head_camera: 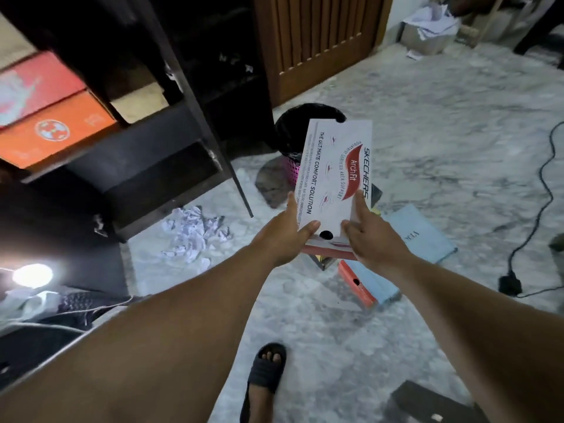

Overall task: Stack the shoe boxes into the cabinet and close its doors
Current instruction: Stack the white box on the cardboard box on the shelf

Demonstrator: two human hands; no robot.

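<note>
Crumpled paper (195,232), a black cable (537,209), perhaps a bin (293,132), on the floor.

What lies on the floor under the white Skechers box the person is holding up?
Below the white Skechers box lie a light blue box and a blue box with an orange end. A dark box corner shows; the rest is covered.

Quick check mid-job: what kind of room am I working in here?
Most likely a room in a home, in untidy storage use: a dark cabinet holding orange shoe boxes, a marble-pattern floor strewn with crumpled paper, and a wooden slatted door.
</note>
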